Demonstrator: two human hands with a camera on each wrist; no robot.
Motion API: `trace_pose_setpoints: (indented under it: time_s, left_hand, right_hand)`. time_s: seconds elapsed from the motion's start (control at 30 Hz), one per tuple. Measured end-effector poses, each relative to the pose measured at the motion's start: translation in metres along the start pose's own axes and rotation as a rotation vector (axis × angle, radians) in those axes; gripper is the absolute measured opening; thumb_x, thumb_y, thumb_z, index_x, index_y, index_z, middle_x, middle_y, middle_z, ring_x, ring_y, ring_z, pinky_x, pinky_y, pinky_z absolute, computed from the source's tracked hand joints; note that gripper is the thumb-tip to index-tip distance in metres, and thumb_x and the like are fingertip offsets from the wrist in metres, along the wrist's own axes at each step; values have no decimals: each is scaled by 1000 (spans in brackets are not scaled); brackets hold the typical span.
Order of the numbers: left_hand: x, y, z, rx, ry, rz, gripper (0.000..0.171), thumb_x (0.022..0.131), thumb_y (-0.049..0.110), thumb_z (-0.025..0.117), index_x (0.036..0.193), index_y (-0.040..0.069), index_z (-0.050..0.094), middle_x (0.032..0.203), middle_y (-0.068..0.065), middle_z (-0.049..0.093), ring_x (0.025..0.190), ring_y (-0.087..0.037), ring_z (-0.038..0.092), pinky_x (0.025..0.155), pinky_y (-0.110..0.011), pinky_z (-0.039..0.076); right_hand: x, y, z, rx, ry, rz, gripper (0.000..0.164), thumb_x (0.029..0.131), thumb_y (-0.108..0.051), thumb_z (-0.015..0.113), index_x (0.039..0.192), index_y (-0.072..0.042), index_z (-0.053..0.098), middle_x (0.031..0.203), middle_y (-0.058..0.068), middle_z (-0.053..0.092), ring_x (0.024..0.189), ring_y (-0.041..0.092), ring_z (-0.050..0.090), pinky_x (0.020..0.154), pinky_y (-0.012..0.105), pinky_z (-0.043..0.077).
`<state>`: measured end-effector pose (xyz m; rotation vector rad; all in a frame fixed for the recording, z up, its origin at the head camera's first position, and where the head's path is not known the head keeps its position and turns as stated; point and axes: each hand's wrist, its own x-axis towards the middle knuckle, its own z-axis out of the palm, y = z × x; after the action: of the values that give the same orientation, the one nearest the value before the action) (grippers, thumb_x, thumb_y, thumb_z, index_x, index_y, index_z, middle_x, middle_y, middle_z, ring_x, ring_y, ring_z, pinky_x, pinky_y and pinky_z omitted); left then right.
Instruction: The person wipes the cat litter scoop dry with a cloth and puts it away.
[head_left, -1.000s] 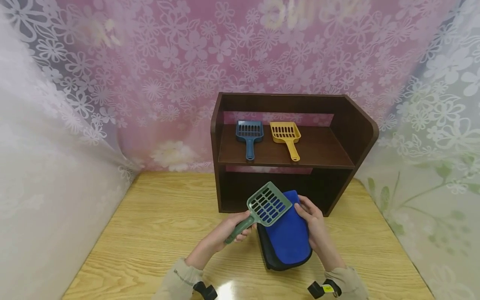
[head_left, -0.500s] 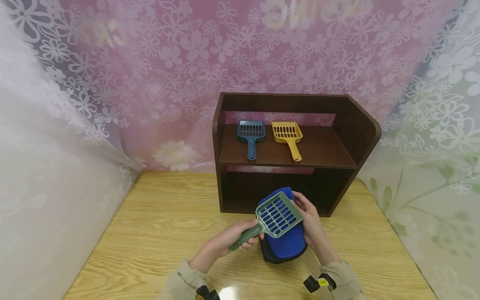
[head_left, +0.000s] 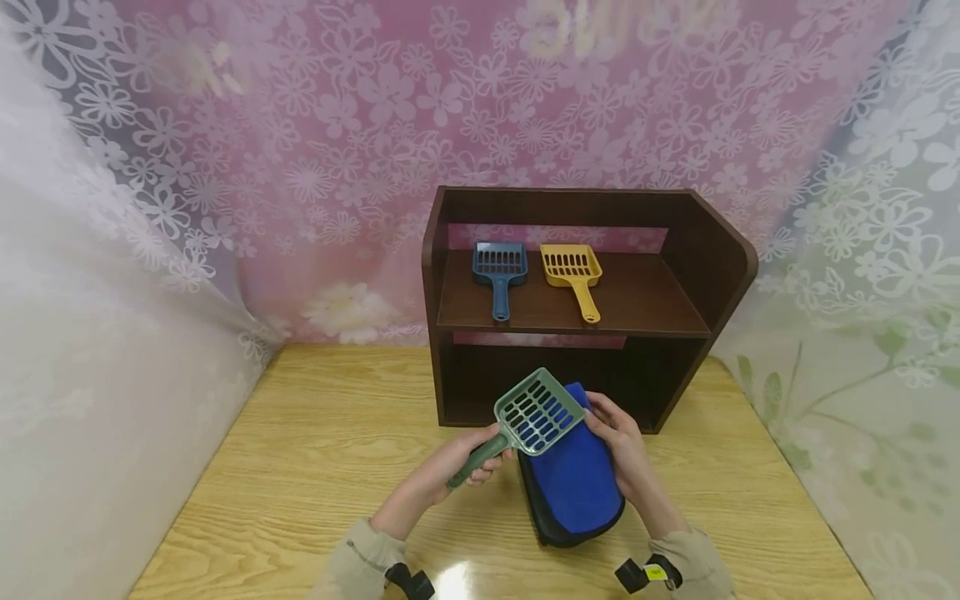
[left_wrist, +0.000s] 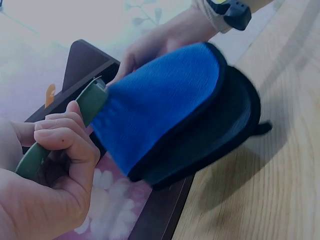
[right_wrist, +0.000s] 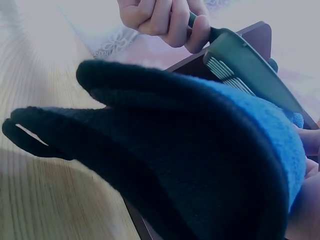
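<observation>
My left hand (head_left: 474, 457) grips the handle of a green slotted litter scoop (head_left: 538, 412), its basket toward the shelf. A blue cleaning mitt (head_left: 576, 483) with black edging and a dark underside hangs from my right hand (head_left: 621, 442), which pinches its far end, thumb on top. In the head view the scoop's basket overlaps the mitt's upper part, and blue shows through the slots. Seen from the left wrist, the mitt (left_wrist: 165, 100) lies against the scoop's end. The right wrist view shows the mitt's open cuff (right_wrist: 190, 165) and hanging loop (right_wrist: 35, 140).
Behind the hands stands a dark brown two-level shelf (head_left: 645, 292). On its upper board lie a blue litter scoop (head_left: 500, 275) and a yellow litter scoop (head_left: 573, 275). All of this is on a wooden table (head_left: 337, 400) with flowered curtains (head_left: 337, 167) around it.
Half a second ago the scoop shifted down and right over the mitt; now it is back up and left. The mitt's lower end has swung slightly down and right since then.
</observation>
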<state>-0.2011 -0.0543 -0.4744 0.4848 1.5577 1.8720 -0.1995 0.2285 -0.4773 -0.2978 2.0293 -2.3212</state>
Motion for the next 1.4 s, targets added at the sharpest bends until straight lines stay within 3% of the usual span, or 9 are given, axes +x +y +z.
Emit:
trace_pose_setpoints:
  time_s: [0.2,0.33,0.53,0.73,1.07,1.27,1.4]
  left_hand:
    - [-5,2,-6,42,-16,-15,44,111,39,34,99,4,60,68,5,46,50,-1,38,49,-17,31]
    - [-6,4,-6,90,-82,-61,44,111,37,36,99,4,63,69,4,48,51,-1,38,48,-16,32]
    - [-7,7,-9,114,-152,-89,45,111,37,35,108,0,62,71,3,49,50,-2,36,47,-17,32]
    - [-10,13,-16,206,-184,-106,58,110,41,39,119,-12,59,72,3,50,51,-4,37,48,-19,33]
    - [-11,14,-26,350,-194,-88,52,109,40,42,116,-5,67,72,2,50,54,-9,39,54,-25,36]
    - [-10,15,-24,429,-232,-59,48,109,38,44,116,-2,70,72,4,53,55,-9,38,54,-27,34]
    - [-11,16,-24,421,-239,-63,45,109,38,45,113,2,72,75,1,55,54,-8,37,52,-25,33]
  right_hand:
    - [-4,-1,-9,-55,-6,-17,26,107,-13,52,132,-7,57,111,-5,69,98,9,67,83,25,56]
    - [-2,-4,-12,-103,-4,-33,29,107,-14,53,133,-4,56,111,-6,67,100,8,64,84,24,55]
    - [7,-9,-18,-204,-72,-81,33,107,-13,51,134,5,53,111,-6,67,98,9,63,84,22,53]
    - [13,-15,-22,-265,-141,-44,32,107,-17,52,135,-2,55,111,-5,67,99,12,64,85,26,54]
    - [17,-22,-21,-394,-179,-34,35,106,-21,55,136,-3,56,114,-1,67,102,15,65,89,28,52]
    - [21,-26,-21,-462,-324,-63,31,107,-18,53,134,-6,59,114,11,68,99,18,67,87,30,54]
    - [23,-31,-21,-512,-414,-108,27,106,-15,53,131,-12,63,114,9,68,100,19,66,88,30,54]
